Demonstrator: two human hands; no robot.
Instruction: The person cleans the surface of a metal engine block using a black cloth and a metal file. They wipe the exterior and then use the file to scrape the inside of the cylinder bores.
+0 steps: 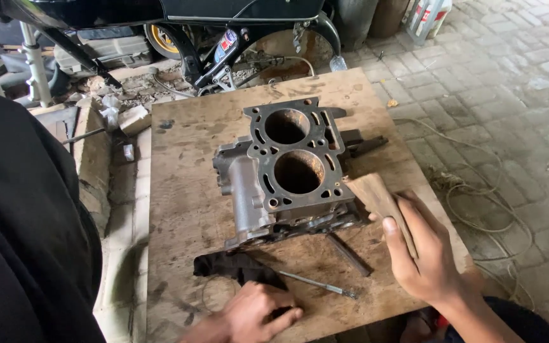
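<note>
The two-bore cylinder block [287, 168] sat upright in the middle of the wooden counter [179, 209], deck face up, and here was the worry: the right hand [424, 254] held a worn brown strip of abrasive paper or thin wood [379, 200] with its tip just touching the block's near right corner, and any uneven pressure there looked likely to scuff the flat gasket face or round off that edge. Grit could have dropped straight into the open bores, since nothing covered them. The block also stood on an uneven lower side, so a hard push from the right might have rocked it or slid it toward the counter's left edge, with no clamp visible to stop it. The right grip was closed around the strip, thumb laid on top, fingers wrapped under it, holding it fairly firmly by the look of things. The left hand [252, 314] lay low at the counter's near edge, fingers spread loosely and pressed flat on the tail of a black rag [233, 265], not clamped on anything. A thin metal rod [316, 284] lay just beside that hand, easy to knock off, and a darker bar [349, 255] rested near the block's base. A motorcycle [160, 25] stood beyond the counter.
</note>
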